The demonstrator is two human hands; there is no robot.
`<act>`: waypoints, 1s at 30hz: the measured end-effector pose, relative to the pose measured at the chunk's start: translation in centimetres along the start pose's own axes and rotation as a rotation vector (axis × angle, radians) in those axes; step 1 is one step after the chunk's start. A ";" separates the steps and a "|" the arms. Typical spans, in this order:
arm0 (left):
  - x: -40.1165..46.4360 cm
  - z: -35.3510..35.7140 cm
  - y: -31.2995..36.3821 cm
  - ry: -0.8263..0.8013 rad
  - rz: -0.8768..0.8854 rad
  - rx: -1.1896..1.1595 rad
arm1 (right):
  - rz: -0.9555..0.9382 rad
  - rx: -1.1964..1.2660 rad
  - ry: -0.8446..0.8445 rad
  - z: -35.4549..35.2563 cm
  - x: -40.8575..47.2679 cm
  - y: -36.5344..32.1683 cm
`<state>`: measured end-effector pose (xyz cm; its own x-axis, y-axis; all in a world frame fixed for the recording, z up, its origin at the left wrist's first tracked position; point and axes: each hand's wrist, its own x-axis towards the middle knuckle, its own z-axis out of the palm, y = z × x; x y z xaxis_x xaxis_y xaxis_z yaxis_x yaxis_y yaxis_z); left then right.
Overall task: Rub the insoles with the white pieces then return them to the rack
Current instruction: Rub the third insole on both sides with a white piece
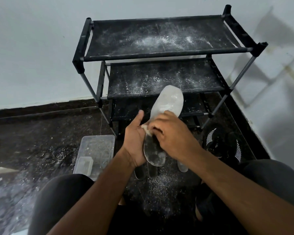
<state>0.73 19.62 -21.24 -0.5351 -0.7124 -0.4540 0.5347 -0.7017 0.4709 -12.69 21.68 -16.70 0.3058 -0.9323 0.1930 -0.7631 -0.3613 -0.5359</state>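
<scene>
I see one insole (166, 107) held up at the centre of the frame, toe end pointing toward the upper right, its front half whitened and its heel dark. My left hand (134, 141) cradles it from beneath, palm up, fingers hidden under it and thumb raised. My right hand (173, 134) lies across its middle, fingers curled down around one white piece (147, 128) pressed on the surface. Below the hands, three more insoles (152, 171) lie on the dark floor (41, 141), partly hidden. One black rack (159, 53) stands in the upper centre; I count three powder-dusted shelves. One clear plastic container (95, 153) sits at lower left of centre, and one black sandal (222, 145) at right.
</scene>
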 end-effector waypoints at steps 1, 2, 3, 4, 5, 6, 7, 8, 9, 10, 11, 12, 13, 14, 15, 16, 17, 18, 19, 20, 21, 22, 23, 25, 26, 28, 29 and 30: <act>0.1 0.0 0.1 0.013 0.007 -0.002 | -0.030 0.036 -0.071 0.4 -0.3 -0.5; 0.2 -0.2 0.1 0.034 0.020 0.006 | -0.057 0.076 -0.130 0.7 -0.5 -0.8; 0.2 -0.3 0.2 0.051 0.030 0.018 | -0.068 0.104 -0.156 0.7 -0.6 -0.8; 0.3 -0.4 0.1 0.059 0.033 0.024 | -0.060 0.103 -0.151 0.4 -0.4 -0.4; 0.2 -0.3 0.1 0.058 0.030 0.027 | -0.043 0.071 -0.114 0.0 -0.2 0.0; 0.3 -0.2 -0.1 0.055 0.029 0.031 | -0.020 0.033 -0.049 -0.5 0.1 0.5; 0.4 -0.1 -0.3 0.051 0.034 0.036 | 0.008 0.011 0.033 -0.9 0.4 1.1; 0.5 0.0 -0.4 0.046 0.040 0.042 | 0.042 0.019 0.107 -1.3 0.5 1.5; 0.6 0.1 -0.5 0.040 0.042 0.045 | 0.062 0.034 0.149 -1.4 0.6 1.7; 0.5 0.2 -0.5 0.028 0.040 0.042 | 0.058 0.032 0.155 -1.3 0.6 1.7; 0.5 0.2 -0.5 0.024 0.035 0.041 | 0.028 0.013 0.141 -1.0 0.5 1.6; 0.5 0.0 -0.4 0.022 0.029 0.038 | -0.013 -0.001 0.119 -0.5 0.4 1.4; 0.5 -0.1 -0.2 0.018 0.022 0.036 | -0.055 0.002 0.100 -0.1 0.2 1.1; 0.5 -0.2 -0.1 0.013 0.018 0.032 | -0.091 0.006 0.077 0.2 -0.1 0.9; 0.5 -0.3 0.1 0.008 0.021 0.029 | -0.122 -0.002 0.051 0.2 -0.2 0.8; 0.4 -0.3 0.1 0.012 0.023 0.025 | -0.139 -0.021 0.039 0.1 -0.1 0.8; 0.5 -0.3 0.1 0.018 0.022 0.023 | -0.132 -0.044 0.044 -0.1 0.1 1.1; 0.6 -0.3 -0.1 0.023 0.022 0.031 | -0.104 -0.061 0.072 -0.3 0.3 1.5; 0.7 -0.2 -0.3 0.026 0.024 0.051 | -0.078 -0.079 0.116 -0.5 0.5 1.9; 0.8 0.0 -0.4 0.032 0.025 0.068 | -0.062 -0.104 0.153 -0.6 0.6 2.1; 0.8 0.1 -0.5 0.039 0.019 0.076 | -0.061 -0.128 0.162 -0.4 0.6 2.0; 0.7 0.3 -0.5 0.043 0.008 0.081 | -0.072 -0.132 0.139 -0.1 0.4 1.7; 0.6 0.2 -0.5 0.050 -0.002 0.091 | -0.096 -0.114 0.098 0.2 0.2 1.2; 0.5 0.2 -0.5 0.043 -0.016 0.101 | -0.139 -0.094 0.047 0.1 -0.1 0.7; 0.5 0.1 -0.5 0.039 -0.009 0.103 | -0.132 -0.112 0.055 -0.2 0.0 1.0; 0.6 0.1 -0.6 0.036 0.013 0.128 | -0.059 -0.167 0.145 -0.7 0.6 2.2; 0.6 0.1 -0.6 0.036 0.020 0.138 | -0.012 -0.177 0.183 -0.9 0.8 2.6; 0.6 0.1 -0.6 0.041 0.021 0.133 | 0.022 -0.166 0.185 -0.9 0.8 2.6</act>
<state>0.00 19.61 -21.72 -0.4962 -0.7287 -0.4720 0.4525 -0.6810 0.5757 -14.89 19.98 -17.20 0.1903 -0.9216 0.3382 -0.8559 -0.3245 -0.4026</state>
